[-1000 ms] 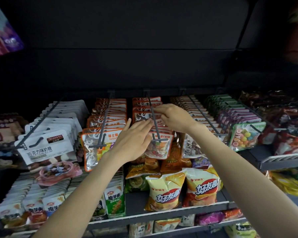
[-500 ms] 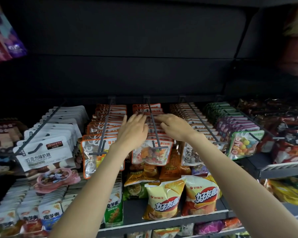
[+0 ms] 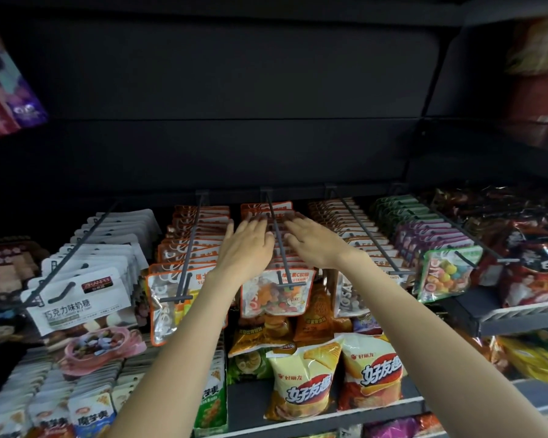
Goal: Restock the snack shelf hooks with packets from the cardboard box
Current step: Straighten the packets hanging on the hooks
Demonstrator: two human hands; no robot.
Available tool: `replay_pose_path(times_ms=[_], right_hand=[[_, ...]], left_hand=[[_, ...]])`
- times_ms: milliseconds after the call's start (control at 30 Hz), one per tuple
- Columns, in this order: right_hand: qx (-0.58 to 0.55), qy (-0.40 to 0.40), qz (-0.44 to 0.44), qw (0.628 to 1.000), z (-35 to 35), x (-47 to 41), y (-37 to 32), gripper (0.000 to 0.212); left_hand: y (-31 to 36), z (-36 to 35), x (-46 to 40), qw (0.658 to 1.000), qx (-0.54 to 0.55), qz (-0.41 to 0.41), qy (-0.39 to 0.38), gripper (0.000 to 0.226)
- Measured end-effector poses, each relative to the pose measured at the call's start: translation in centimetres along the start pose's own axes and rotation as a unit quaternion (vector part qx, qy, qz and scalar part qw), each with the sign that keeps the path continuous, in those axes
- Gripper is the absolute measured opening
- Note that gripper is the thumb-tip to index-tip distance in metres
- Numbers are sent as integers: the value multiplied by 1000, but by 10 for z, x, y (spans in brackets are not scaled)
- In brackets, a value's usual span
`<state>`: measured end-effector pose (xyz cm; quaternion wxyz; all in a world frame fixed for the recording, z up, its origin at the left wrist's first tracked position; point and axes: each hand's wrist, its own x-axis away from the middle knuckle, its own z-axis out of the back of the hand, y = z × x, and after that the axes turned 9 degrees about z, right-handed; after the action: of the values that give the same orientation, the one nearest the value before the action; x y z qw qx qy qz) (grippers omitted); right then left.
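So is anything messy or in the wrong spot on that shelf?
Yes. A pink packet lies loose and tilted on top of the rows of small white packets at lower left, not hung or lined up. Two yellow chip bags lean unevenly on the shelf below the hooks.

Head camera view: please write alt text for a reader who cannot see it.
Left hand and right hand, fingers straight, press on orange-topped packets hanging on the centre hook of a dark snack shelf. Neighbouring hooks hold more packets; yellow chip bags stand below.
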<state>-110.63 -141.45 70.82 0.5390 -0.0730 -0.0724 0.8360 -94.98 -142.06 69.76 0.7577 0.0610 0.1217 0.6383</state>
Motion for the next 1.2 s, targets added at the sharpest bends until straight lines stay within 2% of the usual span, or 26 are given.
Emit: replay_pose_path(times_ms=[200,400,633,833,1200], right_hand=[[23,-42,-5,999,1,-13,0,49],[26,-41,5,999,-4,-11,4,50],[29,-15,-12,999,6,-10,2,49],[24,-45,-21,998,4,-22,4,50],[30,-42,-14,999,8,-17,3,49]], left_hand=[[0,0,-14,999,-36,21,-35,50],[-1,2,-4,999,-35,13,-40,49],[1,0,-12,999,-30,21,-10,50],[4,-1,-23,995,-77,28,-49,50],[2,1,-18,998,-48,21,-24,49]])
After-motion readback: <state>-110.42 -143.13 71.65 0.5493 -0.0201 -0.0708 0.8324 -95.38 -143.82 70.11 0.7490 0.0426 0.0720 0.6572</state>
